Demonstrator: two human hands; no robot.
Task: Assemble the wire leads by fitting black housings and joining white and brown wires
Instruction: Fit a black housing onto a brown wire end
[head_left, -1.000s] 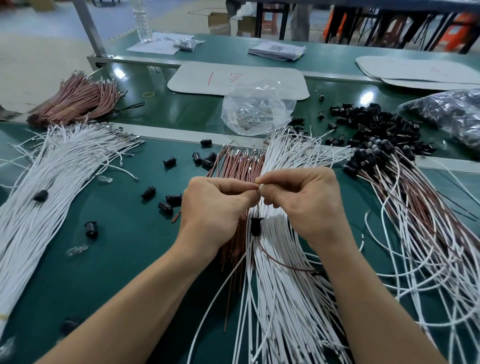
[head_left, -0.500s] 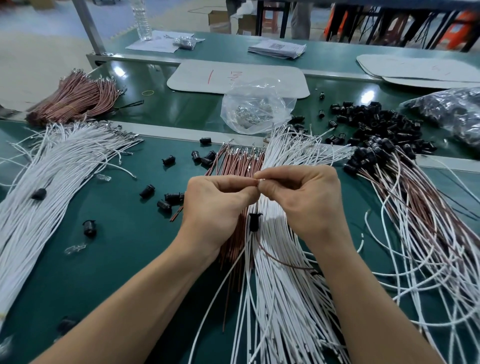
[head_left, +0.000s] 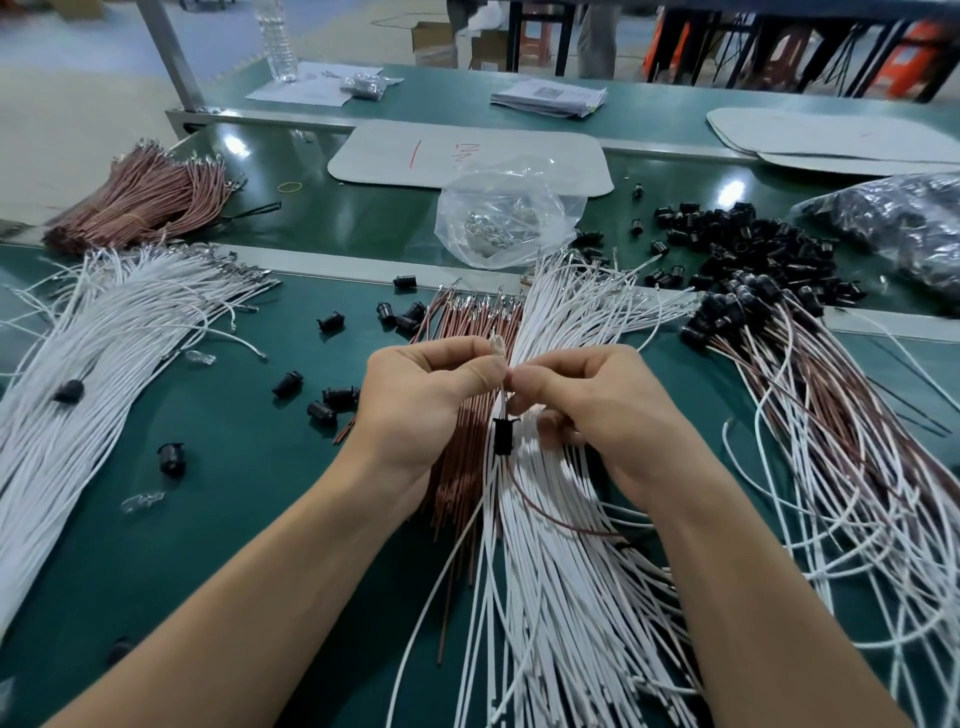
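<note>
— Green desk (head_left: 234, 493) lay under all of it. Where did we have the lead (head_left: 503, 410)?
— Up between both hands, over the middle of the desk. Our left grip (head_left: 431, 395) pinched its top end from the left, thumb against forefinger. Our right grip (head_left: 587, 405) pinched it from the right, and the two thumbs were close together.
— And the black housing (head_left: 502, 436)?
— It hung just under our thumbs, threaded on the lead and clear of the desk. A white wire (head_left: 431, 592) and a brown wire (head_left: 550, 517) trailed from its lower end toward us.
— Did we see something clear at the top?
— A small clear bulb (head_left: 496, 345) stood up just above our left thumb. How it met the wires we could not tell, because our fingers hid that.
— What lay beneath?
— A fan of loose white wires (head_left: 550, 597), with a row of brown wires (head_left: 467, 322) just beside it on the left. Spare housings (head_left: 332, 400) were scattered further left. A heap of housings (head_left: 753, 249) sat at the far right, past a plastic bag (head_left: 498, 213).
— And the finished leads (head_left: 831, 441)?
— They spread along the right side of the desk, with their black ends near the heap.
</note>
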